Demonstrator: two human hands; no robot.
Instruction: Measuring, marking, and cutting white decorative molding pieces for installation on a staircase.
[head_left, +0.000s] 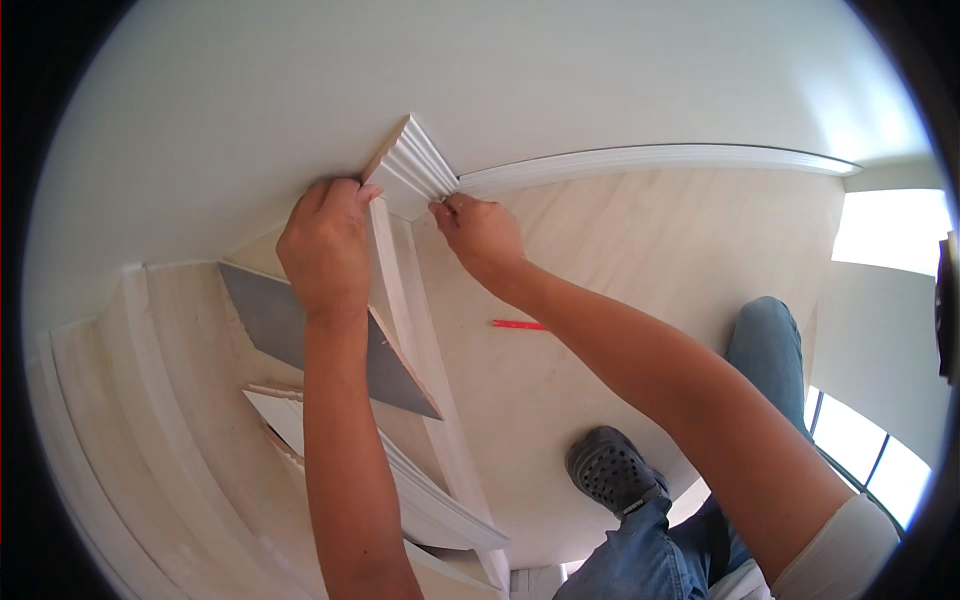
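Observation:
A short piece of white baseboard moulding (412, 165) with a grooved profile stands tilted against the wall, its angled cut end showing bare wood. My left hand (328, 240) grips its left end, thumb and fingers closed at the edge. At the lower right corner, my right hand (478, 232) pinches the piece where it meets the long white baseboard (650, 160) that runs along the wall to the right. The fingertips of both hands are partly hidden.
Wooden stair steps (190, 400) descend at left. A grey board (268, 315) and white moulding offcuts (440, 500) lie across them. On the landing floor (600, 250) are a red pencil-like stick (518, 325) and my dark clog (612, 468). Bright windows (890, 230) stand at right.

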